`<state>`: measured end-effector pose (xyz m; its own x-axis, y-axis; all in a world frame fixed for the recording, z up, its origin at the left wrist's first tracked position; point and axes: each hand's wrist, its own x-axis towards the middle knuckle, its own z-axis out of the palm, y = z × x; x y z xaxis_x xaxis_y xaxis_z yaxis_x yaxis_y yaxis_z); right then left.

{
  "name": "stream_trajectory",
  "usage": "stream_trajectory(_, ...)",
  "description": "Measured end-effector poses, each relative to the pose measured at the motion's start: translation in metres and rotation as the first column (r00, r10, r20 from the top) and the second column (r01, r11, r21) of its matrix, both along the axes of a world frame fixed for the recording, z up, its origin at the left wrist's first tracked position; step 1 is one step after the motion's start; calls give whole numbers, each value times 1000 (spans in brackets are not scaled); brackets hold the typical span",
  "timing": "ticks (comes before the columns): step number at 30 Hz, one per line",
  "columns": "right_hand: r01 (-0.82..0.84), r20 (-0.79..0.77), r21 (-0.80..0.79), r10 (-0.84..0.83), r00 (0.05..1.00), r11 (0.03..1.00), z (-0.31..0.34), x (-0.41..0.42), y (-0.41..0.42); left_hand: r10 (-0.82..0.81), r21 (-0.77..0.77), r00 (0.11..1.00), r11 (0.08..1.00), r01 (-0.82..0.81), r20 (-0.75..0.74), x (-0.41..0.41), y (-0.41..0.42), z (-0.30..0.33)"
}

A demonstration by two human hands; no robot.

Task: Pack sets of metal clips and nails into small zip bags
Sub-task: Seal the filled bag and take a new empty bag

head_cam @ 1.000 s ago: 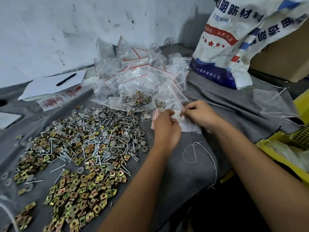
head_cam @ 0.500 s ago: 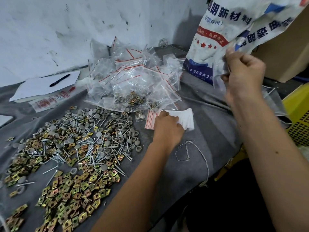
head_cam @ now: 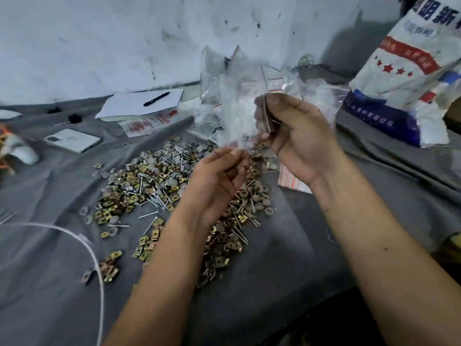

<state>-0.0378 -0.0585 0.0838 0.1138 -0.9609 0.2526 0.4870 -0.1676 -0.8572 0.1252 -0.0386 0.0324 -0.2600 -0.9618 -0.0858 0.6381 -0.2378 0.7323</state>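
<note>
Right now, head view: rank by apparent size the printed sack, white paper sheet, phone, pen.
1. printed sack, largest, though cut off by the frame edge
2. white paper sheet
3. phone, face down and nearer the camera, so its gap to the sheet is unsure
4. pen, smallest, lying on the sheet

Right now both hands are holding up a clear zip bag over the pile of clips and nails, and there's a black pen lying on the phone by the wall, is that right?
Not quite. The head view shows the black pen lying on the white paper, not on the phone. The rest holds: the left hand and right hand hold a clear zip bag above the pile of clips and nails.
</note>
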Motion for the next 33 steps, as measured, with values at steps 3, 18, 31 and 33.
stream_trajectory(3, 35, -231, -1, -34, 972, 999, -18, 31, -17, 257, 12, 966, 966, -258, 33, 69, -2, -9)
stream_trajectory(18, 72, -685, -471, -416, 598, 879, -91, 119, -29, 754, -633, 279, 653, -415, 595, 102, 2, -47)
stream_trajectory(31, -51, -592, -377, -198, 781, 925, -92, 117, -29, 474, -366, 788, 867, -338, 393, 108, -5, -54)
stream_trajectory(33, -55, -582, -347, -169, 795, 936, -92, 117, -30, 449, -351, 807, 879, -322, 383, 109, -5, -54)
